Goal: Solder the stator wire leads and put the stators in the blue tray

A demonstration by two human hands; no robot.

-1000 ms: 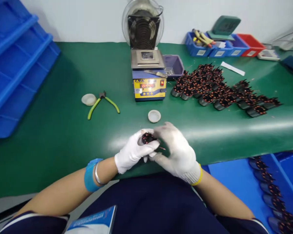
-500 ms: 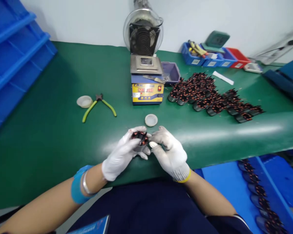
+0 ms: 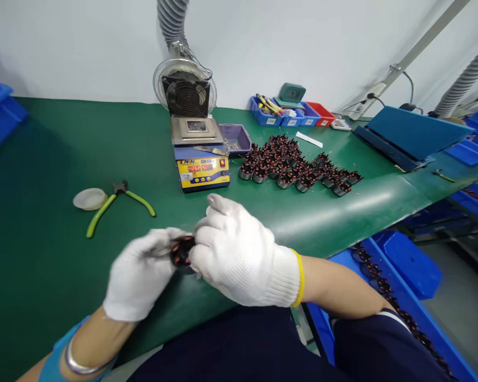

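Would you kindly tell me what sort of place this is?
Probably a motor-parts workshop: the green-topped bench holds a solder pot with digital readouts, clustered copper-wound cores and green-handled cutters.

My feed is bright, with the white wall (image 3: 263,48) evenly lit and pale. Light seems to fall from above, laying a milky glare along the right-hand stretch of the green tabletop (image 3: 75,138), while its left end sinks into soft shadow. I get motion blur on the left hand (image 3: 141,278) and the wound stator (image 3: 180,252); the right hand (image 3: 239,252) reads crisper. Red digits (image 3: 199,167) glow on the solder pot (image 3: 207,180). Wide-lens distortion stretches and tilts shapes toward my frame's margins.
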